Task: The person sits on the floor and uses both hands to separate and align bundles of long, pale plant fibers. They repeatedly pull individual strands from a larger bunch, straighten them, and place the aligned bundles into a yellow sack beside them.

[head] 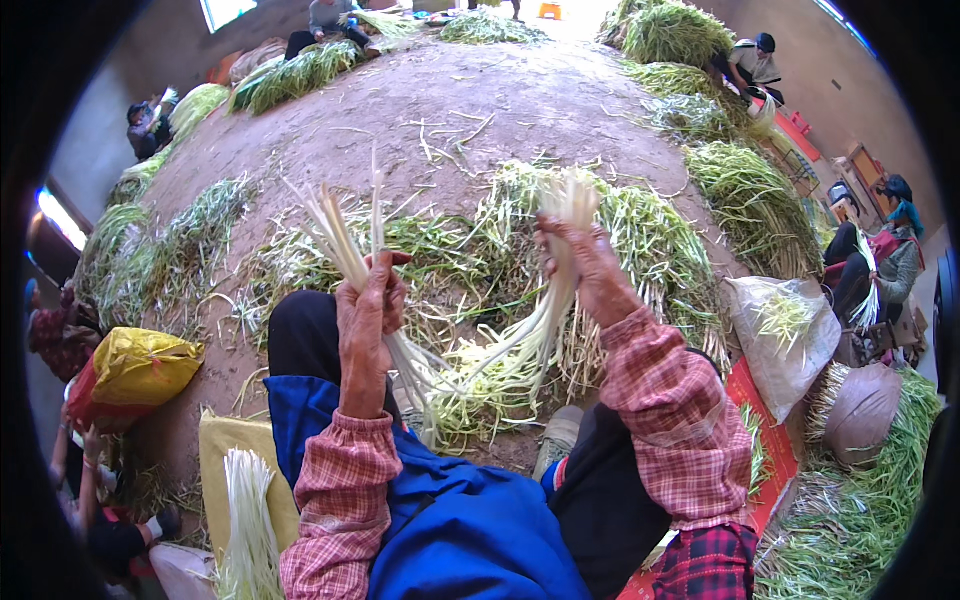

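Note:
My left hand (pixel 371 311) is raised over my left knee, its fingers closed around a thin bundle of pale vegetable stalks (pixel 330 232). One stalk (pixel 376 199) stands upright apart from the rest at its thumb. My right hand (pixel 589 266) grips a thicker bundle of pale stalks (pixel 553 307), with the lower ends hanging down in a curve. Beneath both hands, between my legs, lies a loose heap of pale green leaves (pixel 487 405). Behind it spreads a larger pile of leafy stalks (pixel 637 217) on the ground.
A neat pale bundle (pixel 247 495) rests on a yellowish sheet (pixel 221 435) at my left. A yellow sack (pixel 146 367) stands farther left. On my right are a white sack (pixel 795 360) and a tied green bundle (pixel 862 412). Several people sit around the room among piles.

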### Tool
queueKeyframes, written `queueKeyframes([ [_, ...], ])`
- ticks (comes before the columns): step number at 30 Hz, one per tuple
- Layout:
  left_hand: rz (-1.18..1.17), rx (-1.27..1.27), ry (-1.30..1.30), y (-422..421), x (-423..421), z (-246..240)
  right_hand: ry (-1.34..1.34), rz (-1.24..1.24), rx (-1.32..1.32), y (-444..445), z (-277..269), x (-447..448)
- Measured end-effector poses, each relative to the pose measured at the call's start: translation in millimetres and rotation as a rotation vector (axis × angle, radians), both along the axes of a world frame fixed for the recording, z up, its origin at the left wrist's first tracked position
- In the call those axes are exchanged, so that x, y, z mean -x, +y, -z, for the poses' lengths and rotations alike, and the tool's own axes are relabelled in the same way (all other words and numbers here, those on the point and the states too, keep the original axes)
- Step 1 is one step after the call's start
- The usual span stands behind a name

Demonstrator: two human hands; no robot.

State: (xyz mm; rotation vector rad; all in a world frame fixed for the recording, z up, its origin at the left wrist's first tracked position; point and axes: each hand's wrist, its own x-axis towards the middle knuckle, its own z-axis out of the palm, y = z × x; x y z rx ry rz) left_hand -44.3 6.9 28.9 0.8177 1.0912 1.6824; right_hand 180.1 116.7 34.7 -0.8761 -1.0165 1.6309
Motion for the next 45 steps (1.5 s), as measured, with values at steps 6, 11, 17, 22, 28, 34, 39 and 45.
queueKeyframes([
  [6,0.213,0.043,-0.033,-2.0,-23.9,8.3,-0.172,-0.211,-0.16,-20.3,-19.1,17.9],
  [11,0.299,0.134,-0.054,-4.1,-35.3,8.1,-0.071,-0.326,-0.09,-28.4,-13.3,34.8],
  [17,0.333,0.148,-0.028,-3.6,-45.6,11.8,-0.071,-0.299,-0.11,-29.4,-6.2,38.5],
  [22,0.366,0.138,0.024,-6.6,-49.5,12.6,-0.032,-0.242,-0.09,-26.1,-3.8,36.5],
  [28,0.396,0.154,0.093,-6.6,-50.9,14.0,0.044,-0.227,-0.072,-23.2,0.5,34.2],
  [34,0.216,0.05,0.11,-4.1,-51.3,16.5,-0.008,-0.18,-0.102,-23.9,-1.4,33.2],
  [39,0.02,-0.016,0.3,-11.6,-54.4,14.1,-0.022,-0.397,-0.161,-22.4,-1.4,32.5],
  [45,0.201,-0.001,0.166,-5.4,-51.6,24.2,-0.176,-0.397,-0.065,-33.5,-10.9,46.8],
])
